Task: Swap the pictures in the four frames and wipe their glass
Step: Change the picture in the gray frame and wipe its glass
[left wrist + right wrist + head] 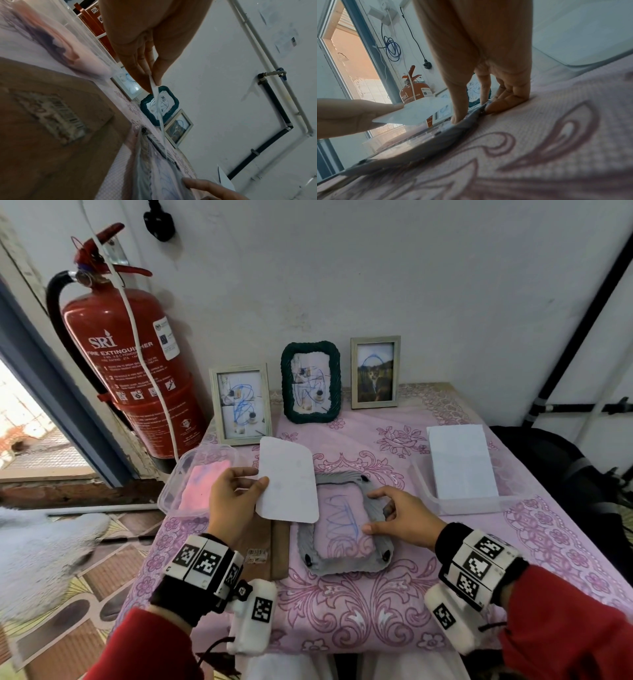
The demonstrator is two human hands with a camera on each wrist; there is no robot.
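So far, I log one frame of four opened. At 9 o'clock, left hand [236, 501] pinches the card [289, 479] lifted off the grey frame [342, 563]. Frame lies face down at centre, glass still scribbled. Right hand [399, 517], fingers relaxed, steadies its 3 o'clock edge. Three frames [310, 381] at 12 o'clock stand untouched, all scribbled.

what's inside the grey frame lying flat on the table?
Only its glass shows inside the grey frame, with blue scribbles and the tablecloth visible through. The white card in the left hand covers its top-left corner.
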